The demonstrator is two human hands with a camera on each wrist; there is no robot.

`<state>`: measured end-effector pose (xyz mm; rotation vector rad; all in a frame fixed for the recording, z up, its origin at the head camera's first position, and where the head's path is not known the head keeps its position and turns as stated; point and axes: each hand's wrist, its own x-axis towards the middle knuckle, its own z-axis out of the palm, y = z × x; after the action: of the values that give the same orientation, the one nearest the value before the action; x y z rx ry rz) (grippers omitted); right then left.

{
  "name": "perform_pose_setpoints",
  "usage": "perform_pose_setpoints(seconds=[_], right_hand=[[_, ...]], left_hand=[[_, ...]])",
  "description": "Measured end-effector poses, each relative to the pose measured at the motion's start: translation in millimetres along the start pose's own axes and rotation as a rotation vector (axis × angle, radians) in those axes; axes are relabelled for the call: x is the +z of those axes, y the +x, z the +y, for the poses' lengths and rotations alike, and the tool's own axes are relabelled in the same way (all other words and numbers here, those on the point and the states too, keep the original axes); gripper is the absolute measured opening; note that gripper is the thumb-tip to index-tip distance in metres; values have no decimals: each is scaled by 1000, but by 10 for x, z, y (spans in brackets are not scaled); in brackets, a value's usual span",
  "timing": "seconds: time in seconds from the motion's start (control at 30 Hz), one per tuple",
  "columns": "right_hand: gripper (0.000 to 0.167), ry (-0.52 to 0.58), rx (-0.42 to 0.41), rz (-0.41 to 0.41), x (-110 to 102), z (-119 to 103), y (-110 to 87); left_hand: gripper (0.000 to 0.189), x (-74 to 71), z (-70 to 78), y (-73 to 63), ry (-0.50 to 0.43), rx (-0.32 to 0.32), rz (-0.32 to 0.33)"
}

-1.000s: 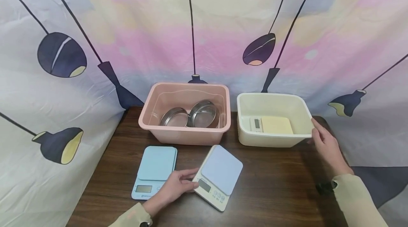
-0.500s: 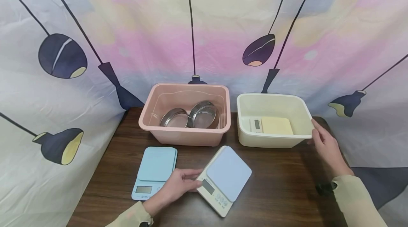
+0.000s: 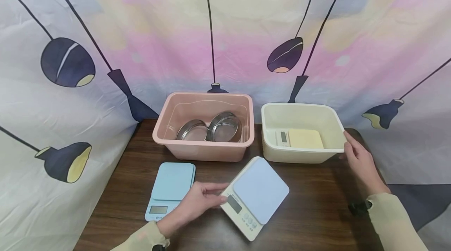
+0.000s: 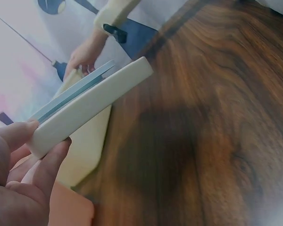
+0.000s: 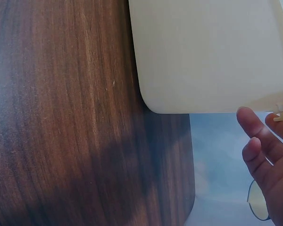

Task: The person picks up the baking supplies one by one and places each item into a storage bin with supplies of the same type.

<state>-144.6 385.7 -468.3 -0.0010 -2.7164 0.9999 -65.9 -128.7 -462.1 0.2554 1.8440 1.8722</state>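
My left hand pinches a cream kitchen scale with a pale lilac platform by its left edge, thumb on top and fingers beneath. In the left wrist view the scale is tilted over the table, its shadow lying below. Beside that hand a light blue kitchen scale rests on the table, its lower corner hidden by the arm. My right hand holds the right rim of a cream plastic bin; the right wrist view has its fingertips at the bin's side. A yellow-topped scale lies inside the bin.
A pink plastic bin stands left of the cream bin, with two round metal sieves inside. Both bins are at the back of the dark wooden table. Behind them hangs a cloth printed with lamps.
The lilac-topped scale has moved right with my left hand, rising a little and swinging its far end to the right. My right hand keeps its place on the cream bin.
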Motion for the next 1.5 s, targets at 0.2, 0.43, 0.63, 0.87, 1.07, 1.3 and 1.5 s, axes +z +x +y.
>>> perform_pose_setpoints(seconds=[0.2, 0.43, 0.63, 0.87, 1.07, 1.3, 1.5], right_hand=[[53, 4, 10, 1, -8, 28, 10], [53, 11, 29, -1, -12, 36, 15], [53, 19, 22, 5, -2, 34, 12], [53, -1, 14, 14, 11, 32, 10], [53, 12, 17, -1, 16, 30, 5], [54, 20, 20, -12, 18, 33, 4], [53, 13, 10, -1, 11, 28, -4]], left_hand=[[44, 62, 211, 35, 24, 33, -30], [43, 129, 448, 179, 81, 83, -43], [40, 124, 684, 354, 130, 145, -57], [39, 110, 982, 600, 163, 172, -57], [37, 111, 1237, 873, 211, 186, -5], [35, 133, 1529, 1199, 248, 199, 25], [33, 250, 1673, 1551, 179, 204, 45]])
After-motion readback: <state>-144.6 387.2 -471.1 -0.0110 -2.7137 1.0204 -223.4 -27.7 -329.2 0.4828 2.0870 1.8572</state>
